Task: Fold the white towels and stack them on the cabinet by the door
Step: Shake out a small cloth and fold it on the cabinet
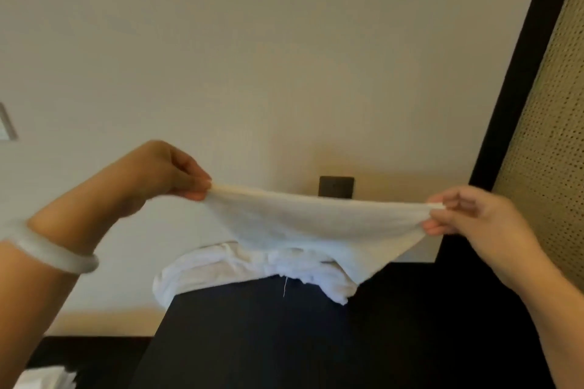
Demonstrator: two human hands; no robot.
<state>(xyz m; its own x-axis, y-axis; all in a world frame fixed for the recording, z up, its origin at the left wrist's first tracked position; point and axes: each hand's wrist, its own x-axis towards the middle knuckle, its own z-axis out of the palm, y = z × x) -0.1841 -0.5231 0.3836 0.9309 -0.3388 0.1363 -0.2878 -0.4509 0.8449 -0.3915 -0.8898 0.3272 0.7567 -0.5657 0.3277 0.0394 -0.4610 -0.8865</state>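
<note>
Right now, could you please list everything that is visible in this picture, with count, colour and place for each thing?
held towel: one, white, stretched in the air above the cabinet
towel pile: one heap, number of towels unclear, white, rumpled on the cabinet top
cabinet: one, black, bottom centre, against the wall
dark wall plate: one, dark brown, on the wall behind the held towel
pale wall plate: one, whitish, left edge
perforated panel: one, tan, far right
white item: one, bottom left corner, too cut off to identify
bangle: one, pale white, on the left wrist
left hand: pinches the towel's left end
right hand: pinches its right end
</note>
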